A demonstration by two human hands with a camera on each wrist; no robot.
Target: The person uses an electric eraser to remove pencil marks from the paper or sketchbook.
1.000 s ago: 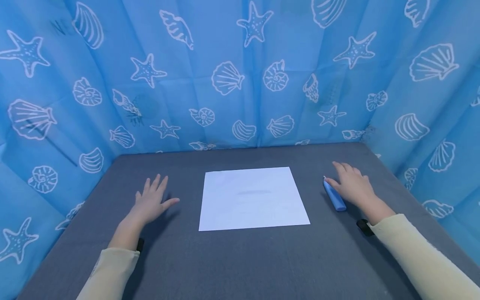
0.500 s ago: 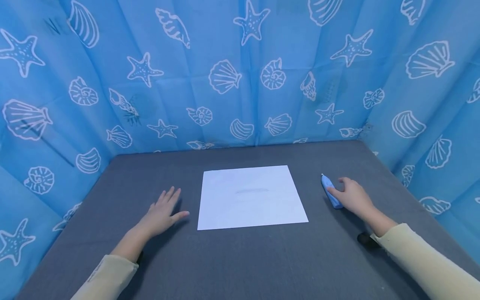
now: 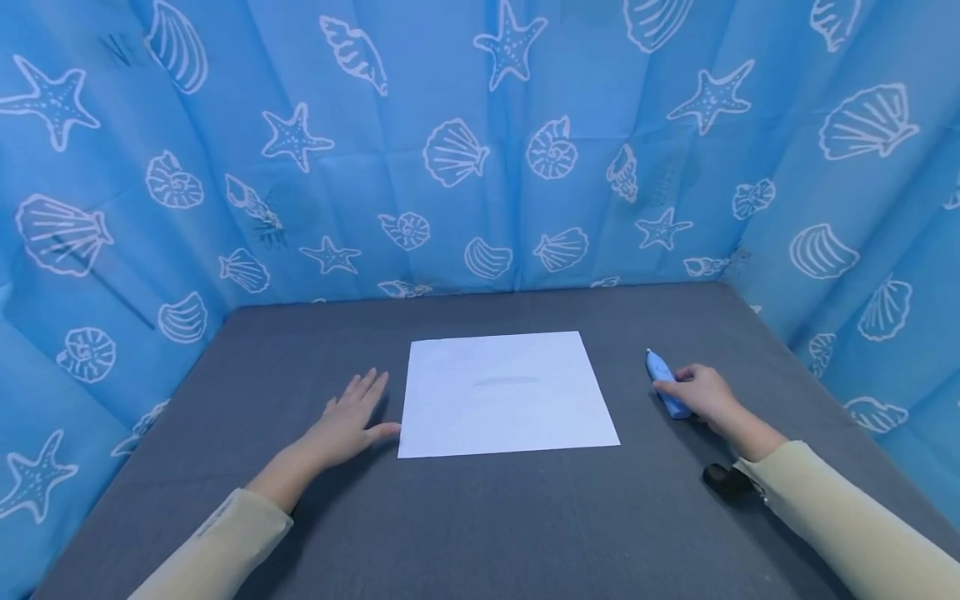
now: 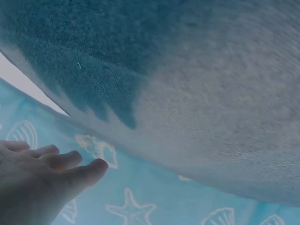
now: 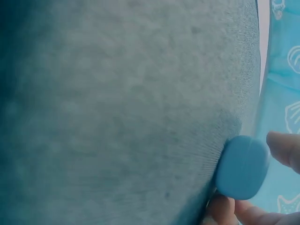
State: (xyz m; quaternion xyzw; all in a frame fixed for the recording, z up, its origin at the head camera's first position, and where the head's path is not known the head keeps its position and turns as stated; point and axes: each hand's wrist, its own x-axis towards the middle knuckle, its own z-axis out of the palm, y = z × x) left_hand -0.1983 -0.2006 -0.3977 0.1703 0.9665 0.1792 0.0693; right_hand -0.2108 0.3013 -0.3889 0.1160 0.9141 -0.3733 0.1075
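Note:
A sheet of white paper [image 3: 510, 417] with a faint grey smudge lies on the dark grey table. My left hand [image 3: 341, 429] is spread low over the table, its thumb tip at the paper's left edge; the left wrist view shows its straight fingers [image 4: 86, 176]. To the right of the paper is a blue electric eraser [image 3: 660, 375] with a small pale tip pointing away from me. My right hand [image 3: 708, 396] has thumb and fingers curled about it. In the right wrist view, the eraser's rounded rear end [image 5: 243, 168] sits between the fingers.
The grey table [image 3: 480, 533] runs back to a blue curtain [image 3: 510, 192] with white shells and starfish, which also closes in both sides. A dark wrist-worn device [image 3: 727, 481] sits under my right wrist.
My left hand has moved right to the paper's edge. My right hand has come down and back, and its fingers have closed around the eraser, which lies where it was.

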